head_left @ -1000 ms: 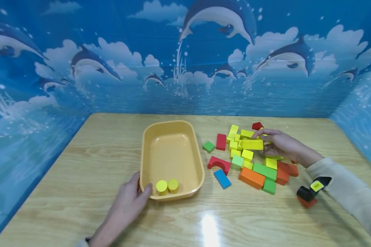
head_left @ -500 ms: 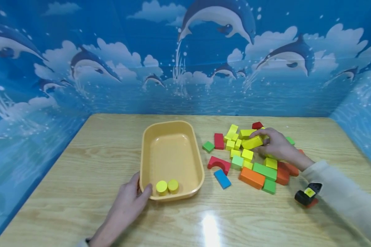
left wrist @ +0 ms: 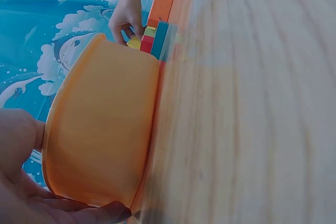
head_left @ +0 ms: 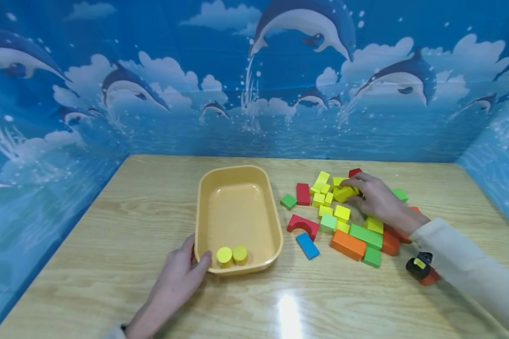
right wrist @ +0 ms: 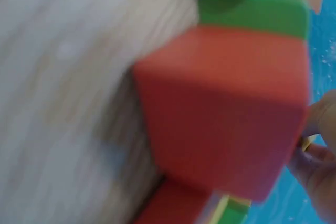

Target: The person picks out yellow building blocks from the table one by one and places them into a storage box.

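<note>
My left hand [head_left: 176, 280] grips the near left corner of an orange-yellow plastic tray [head_left: 239, 212], its thumb over the rim. Two yellow cylinder blocks [head_left: 224, 256] stand in the tray's near end. Over at the right, my right hand [head_left: 377, 202] pinches a tilted yellow block [head_left: 345, 194] between thumb and fingers, low among the pile. Smaller yellow blocks [head_left: 318, 199] lie beside it. In the left wrist view, the left fingers spread along the tray's outer wall [left wrist: 105, 124]. A red-orange block [right wrist: 226, 103] hides much of the right wrist view.
Around the yellow blocks lie a red arch block [head_left: 303, 224], a blue block [head_left: 307, 246], an orange block [head_left: 348, 245], a long green block [head_left: 366, 235] and a red block [head_left: 303, 194]. A dolphin-print backdrop [head_left: 254, 127] borders the wooden table [head_left: 152, 197].
The right hand has shifted slightly left and turned the yellow block from lying crosswise to slanted. A green block behind that wrist now shows. The left hand still holds the tray in place.
</note>
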The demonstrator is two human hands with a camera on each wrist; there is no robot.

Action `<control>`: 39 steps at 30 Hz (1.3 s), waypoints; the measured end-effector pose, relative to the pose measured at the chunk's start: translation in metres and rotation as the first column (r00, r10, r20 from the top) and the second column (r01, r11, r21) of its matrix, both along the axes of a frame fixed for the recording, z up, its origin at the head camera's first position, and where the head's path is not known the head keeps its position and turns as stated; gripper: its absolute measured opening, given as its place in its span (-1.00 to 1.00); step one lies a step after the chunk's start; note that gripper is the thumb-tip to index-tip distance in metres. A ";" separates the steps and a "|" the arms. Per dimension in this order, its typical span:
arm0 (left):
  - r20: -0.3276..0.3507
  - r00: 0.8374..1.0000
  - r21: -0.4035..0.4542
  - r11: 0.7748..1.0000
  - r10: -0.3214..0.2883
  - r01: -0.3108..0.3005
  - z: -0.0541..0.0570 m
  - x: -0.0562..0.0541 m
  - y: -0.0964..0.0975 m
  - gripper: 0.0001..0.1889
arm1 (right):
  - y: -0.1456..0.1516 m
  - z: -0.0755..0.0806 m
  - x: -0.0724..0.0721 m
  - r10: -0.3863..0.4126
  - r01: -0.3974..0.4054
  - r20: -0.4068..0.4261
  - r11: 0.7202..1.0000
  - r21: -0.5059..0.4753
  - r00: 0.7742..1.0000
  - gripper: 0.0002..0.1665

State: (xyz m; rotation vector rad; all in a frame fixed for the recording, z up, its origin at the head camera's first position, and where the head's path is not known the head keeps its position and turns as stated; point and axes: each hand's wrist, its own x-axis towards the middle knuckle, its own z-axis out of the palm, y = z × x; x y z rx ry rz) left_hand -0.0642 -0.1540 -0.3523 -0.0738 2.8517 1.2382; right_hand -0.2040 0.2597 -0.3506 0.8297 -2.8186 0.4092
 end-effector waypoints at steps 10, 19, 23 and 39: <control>-0.012 1.000 0.006 1.000 -0.002 0.002 -0.001 0.000 0.000 -0.46 | 0.007 0.004 -0.003 0.126 -0.038 -0.206 0.923 0.384 0.970 -0.58; -0.014 1.000 -0.009 1.000 0.002 -0.002 -0.001 -0.001 -0.001 -0.45 | -0.039 0.033 0.016 -0.017 0.019 0.072 1.000 -0.025 0.997 -0.66; -0.002 1.000 -0.005 1.000 0.005 -0.005 -0.001 -0.001 0.000 -0.45 | -0.078 0.050 0.034 0.079 -0.050 0.213 0.989 -0.137 0.974 -0.63; -0.075 0.997 0.013 1.000 -0.022 0.023 -0.002 0.002 -0.001 -0.49 | -0.170 0.032 0.063 0.283 -0.289 0.144 0.957 0.021 0.948 -0.63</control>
